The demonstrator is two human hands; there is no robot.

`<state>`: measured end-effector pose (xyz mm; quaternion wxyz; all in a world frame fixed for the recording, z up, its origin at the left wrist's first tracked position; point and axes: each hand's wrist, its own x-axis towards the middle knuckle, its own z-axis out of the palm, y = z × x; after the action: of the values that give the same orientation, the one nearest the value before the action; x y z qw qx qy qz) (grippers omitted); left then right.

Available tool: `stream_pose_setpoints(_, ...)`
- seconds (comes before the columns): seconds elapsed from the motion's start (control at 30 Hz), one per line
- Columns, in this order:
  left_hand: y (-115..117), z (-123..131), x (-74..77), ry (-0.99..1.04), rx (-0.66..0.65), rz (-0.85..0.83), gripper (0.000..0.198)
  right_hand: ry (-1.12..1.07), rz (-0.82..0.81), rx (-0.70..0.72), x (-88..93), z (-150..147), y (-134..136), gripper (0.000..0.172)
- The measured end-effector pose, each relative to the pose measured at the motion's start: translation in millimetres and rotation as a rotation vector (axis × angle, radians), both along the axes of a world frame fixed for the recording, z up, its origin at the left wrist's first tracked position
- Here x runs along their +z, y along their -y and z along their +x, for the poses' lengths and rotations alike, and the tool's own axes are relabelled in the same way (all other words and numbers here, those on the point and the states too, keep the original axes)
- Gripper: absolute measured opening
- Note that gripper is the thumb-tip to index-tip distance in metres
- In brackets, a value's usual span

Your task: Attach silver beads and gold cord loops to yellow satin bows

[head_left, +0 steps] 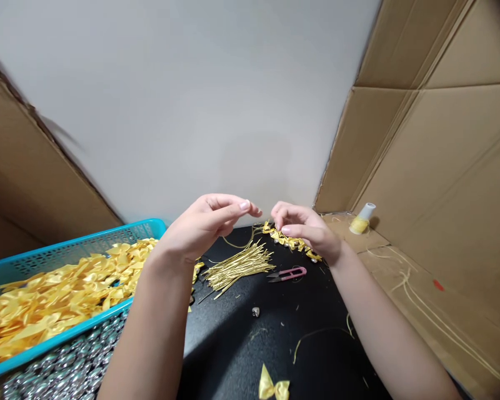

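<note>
My left hand (210, 222) hovers over the black table with its fingers stretched to the right and the thumb along them; nothing shows in it. Facing it, my right hand (306, 228) is raised with loosely curved fingers, the thumb lower and apart, and I see nothing in it. Below and between them lies a bundle of gold ties (239, 266). Pink-handled thread snips (289, 274) rest beside the bundle. Behind my right hand runs a string of yellow bows (289, 240). A small silver heart-shaped bead (255, 312) and a single yellow satin bow (274, 384) lie nearer to me.
At left a turquoise basket (145, 225) holds many yellow bows (87, 278); silver beads (70, 355) are heaped in front of it. A spool of yellow thread (361, 219) stands at right on cardboard. Loose thread (323, 331) crosses the table (229, 355). Cardboard walls flank both sides.
</note>
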<state>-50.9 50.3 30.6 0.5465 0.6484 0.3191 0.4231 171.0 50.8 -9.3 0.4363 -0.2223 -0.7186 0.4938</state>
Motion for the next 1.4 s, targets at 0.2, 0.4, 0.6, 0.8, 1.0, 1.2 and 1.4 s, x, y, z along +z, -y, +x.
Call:
stream_pose_setpoints(0.2,-1.6,-3.2,3.1,-0.013,0.12,0.018,0.018,-0.152,0.242,-0.513,4.3,-1.1,8.8,0.005)
stream_pose_setpoints(0.4,0.6,-1.5,1.3,-0.031,0.129,0.039,0.019,0.269,0.932,-0.783,8.5,-17.0,32.7,0.02)
stream_pose_setpoints(0.6,1.9,4.4,-0.4,-0.059,0.101,0.041,0.019,0.501,1.042,-0.81,-0.2,-26.4,25.7,0.004)
stream_pose_setpoints(0.8,-0.5,1.8,3.4,0.144,0.171,-0.001,0.02,0.362,0.746,-0.522,4.6,-20.5,21.3,0.021)
stream_pose_setpoints(1.0,-2.3,-9.3,13.6,0.629,0.37,-0.118,0.019,0.248,0.542,-0.245,7.6,-17.0,22.2,0.024)
stream_pose_setpoints(1.2,-8.4,-22.7,14.4,0.72,0.513,-0.169,0.02,0.321,0.483,-0.169,5.6,-20.2,24.1,0.026)
stream_pose_setpoints(1.4,-9.7,-29.5,11.3,0.663,0.603,-0.119,0.012,0.52,0.338,-0.032,1.3,-22.8,24.2,0.025)
